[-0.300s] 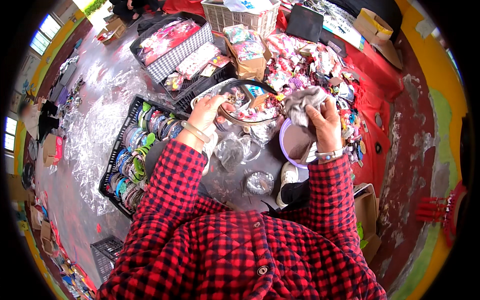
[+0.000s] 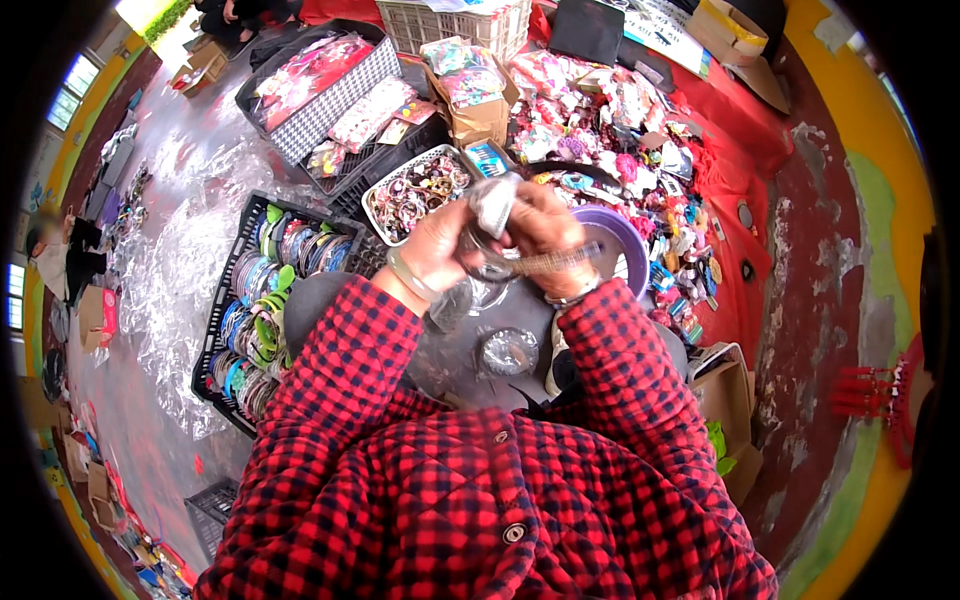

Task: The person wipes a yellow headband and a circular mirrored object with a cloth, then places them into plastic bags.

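Head view:

- Left hand (image 2: 438, 243): raised in front of the chest, fingers curled and pinched on the lower left side of a clear plastic packet (image 2: 490, 215); a pale bangle sits on the wrist; sleeve of red-and-black checked jacket (image 2: 480, 480).
- Right hand (image 2: 545, 228): just beside the left hand, touching the same packet from the right, fingers bent and pressed together over it; a thin patterned strip (image 2: 548, 263) runs under the palm; a bracelet shows at the wrist.
- Clear plastic packet: held between both hands, above the lap, its silvery crumpled top sticking up past the fingers; contents too blurred to tell.
- Purple round basin (image 2: 622, 238): just behind the right hand, partly hidden by it.
- White oval basket (image 2: 415, 192): behind the left hand, filled with small dark and coloured ornaments.
- Black crate (image 2: 262, 300): on the floor to the person's left, holding rows of green, blue and pale hoops.
- Clear plastic sheeting (image 2: 175, 270): spread on the floor left of the crate.
- Red cloth (image 2: 745, 215): on the floor at the far right, covered with heaped small bright hair ornaments (image 2: 620, 110).
- Checked-pattern tray (image 2: 330, 85): far left of the cloth, with pink packets.
- Small clear bag (image 2: 508, 352): lies on the grey lap below the hands.
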Demonstrator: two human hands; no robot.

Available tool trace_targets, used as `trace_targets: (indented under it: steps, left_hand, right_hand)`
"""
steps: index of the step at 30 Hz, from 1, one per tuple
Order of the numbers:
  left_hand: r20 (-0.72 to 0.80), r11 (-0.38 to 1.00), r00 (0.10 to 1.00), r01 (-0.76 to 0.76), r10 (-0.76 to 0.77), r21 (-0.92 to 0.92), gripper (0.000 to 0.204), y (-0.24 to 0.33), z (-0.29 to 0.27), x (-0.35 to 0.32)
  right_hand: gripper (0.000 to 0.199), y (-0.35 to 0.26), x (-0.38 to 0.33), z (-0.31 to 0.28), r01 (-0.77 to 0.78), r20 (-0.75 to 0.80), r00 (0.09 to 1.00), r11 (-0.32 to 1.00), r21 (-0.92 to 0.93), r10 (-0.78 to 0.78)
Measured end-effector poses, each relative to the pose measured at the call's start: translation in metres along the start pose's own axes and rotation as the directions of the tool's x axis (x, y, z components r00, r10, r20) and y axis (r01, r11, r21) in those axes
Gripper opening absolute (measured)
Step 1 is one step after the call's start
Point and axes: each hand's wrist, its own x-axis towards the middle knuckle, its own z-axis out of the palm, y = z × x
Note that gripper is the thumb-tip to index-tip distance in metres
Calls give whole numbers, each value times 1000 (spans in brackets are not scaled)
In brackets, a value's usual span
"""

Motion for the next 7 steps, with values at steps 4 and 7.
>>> trace_targets:
  steps: [4,7]
  left_hand:
    - [53,991,996,60,-66,117,31,-3,2,-7]
    - [59,985,993,92,-102,148,32,-4,6,-8]
  right_hand:
    - [21,1,-5,-11,511,370,801,214,-832,-471]
    - [17,-11,-4,-15,367,333,817,-21,-930,-470]
